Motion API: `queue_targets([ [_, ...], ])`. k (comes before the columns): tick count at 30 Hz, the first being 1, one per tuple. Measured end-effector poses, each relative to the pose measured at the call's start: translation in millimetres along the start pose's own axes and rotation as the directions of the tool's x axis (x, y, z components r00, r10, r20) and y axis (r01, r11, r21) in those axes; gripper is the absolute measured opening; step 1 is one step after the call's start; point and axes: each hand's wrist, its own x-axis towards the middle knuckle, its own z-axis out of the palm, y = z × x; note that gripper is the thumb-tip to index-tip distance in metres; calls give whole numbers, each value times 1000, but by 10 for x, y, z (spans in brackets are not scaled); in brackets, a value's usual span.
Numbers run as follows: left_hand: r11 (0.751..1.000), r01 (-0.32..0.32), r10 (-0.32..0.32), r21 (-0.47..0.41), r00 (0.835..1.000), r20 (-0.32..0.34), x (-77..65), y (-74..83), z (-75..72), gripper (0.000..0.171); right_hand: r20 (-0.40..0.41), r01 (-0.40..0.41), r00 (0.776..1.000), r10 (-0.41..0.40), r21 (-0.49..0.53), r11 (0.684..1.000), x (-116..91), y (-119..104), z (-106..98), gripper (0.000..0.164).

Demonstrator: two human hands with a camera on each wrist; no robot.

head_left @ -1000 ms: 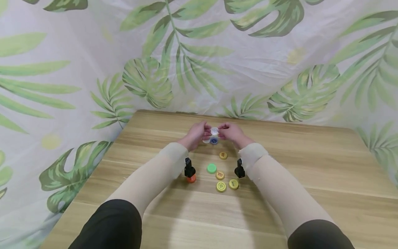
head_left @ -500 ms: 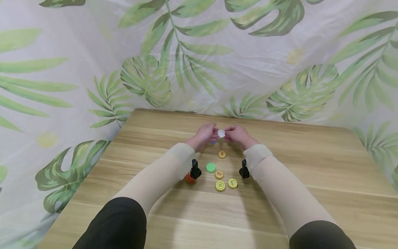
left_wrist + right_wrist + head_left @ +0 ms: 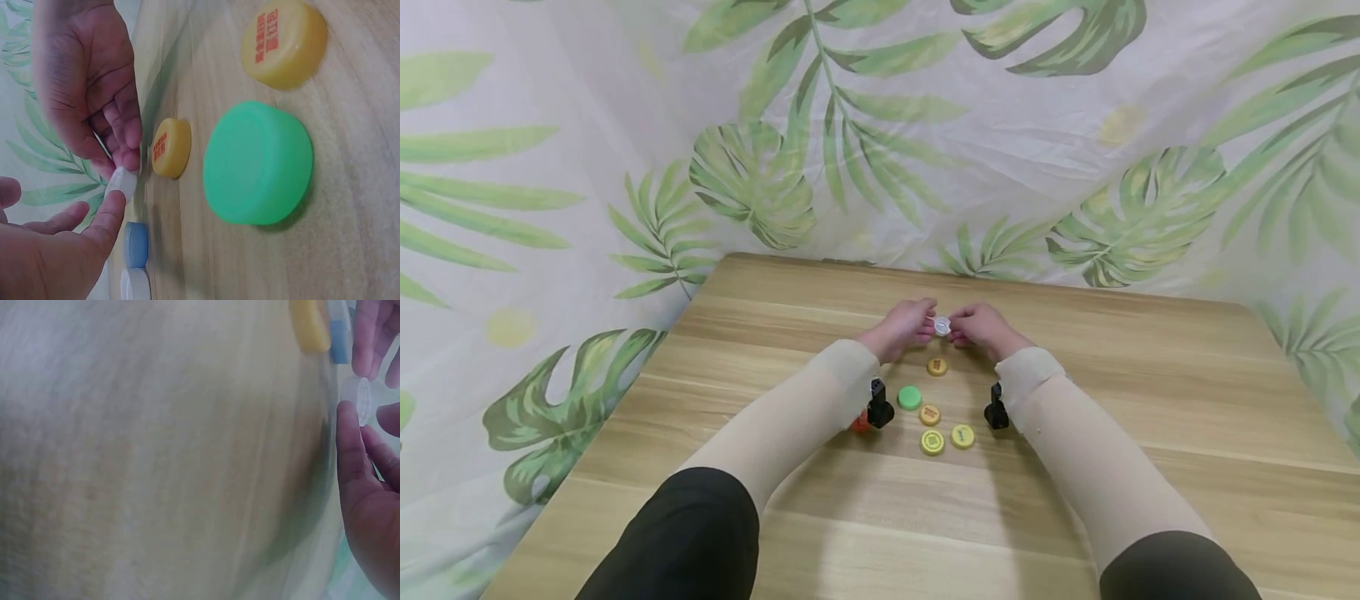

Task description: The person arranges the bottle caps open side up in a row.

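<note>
A small clear plastic bottle cap (image 3: 942,326) is up between my two hands, above the far part of the table. My right hand (image 3: 987,328) pinches it by its edge with curled fingers. In the left wrist view, my left hand (image 3: 59,253) reaches toward the cap (image 3: 122,182) with fingers extended, a fingertip right at its rim and the thumb apart. A blue cap (image 3: 135,245) and a white cap (image 3: 135,284) stand on the table by the left hand; in the head view that hand hides them. A yellow cap (image 3: 937,367) lies just nearer than the hands.
Closer in lie a green cap (image 3: 909,397), an orange-yellow cap (image 3: 929,414) and two yellow caps (image 3: 932,442). A red cap (image 3: 860,422) is partly covered by the left wrist's black camera mount (image 3: 880,404). Leaf-print cloth (image 3: 880,125) hangs behind the wooden table (image 3: 1150,400).
Both hands have shifted right and slightly nearer with the clear cap. The blue and white caps, seen earlier between the hands, are now behind my left hand in the head view.
</note>
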Motion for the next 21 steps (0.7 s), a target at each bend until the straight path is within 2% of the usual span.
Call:
queue_targets([
  [8,999,14,-14,33,1000,6,-21,-4,4,49,5,-13,1000,13,-12,1000,27,47,-11,29],
  [11,1000,-1,2,18,1000,-28,-31,9,-29,48,3,-7,1000,7,-34,999,43,43,1,29],
  [17,996,-72,66,-48,991,-116,-53,55,-140,45,-6,-22,1000,22,-104,994,29,4,44,28],
  [21,996,-86,82,-25,988,-133,-63,52,-202,44,-7,-36,999,36,-152,988,20,-11,50,26],
])
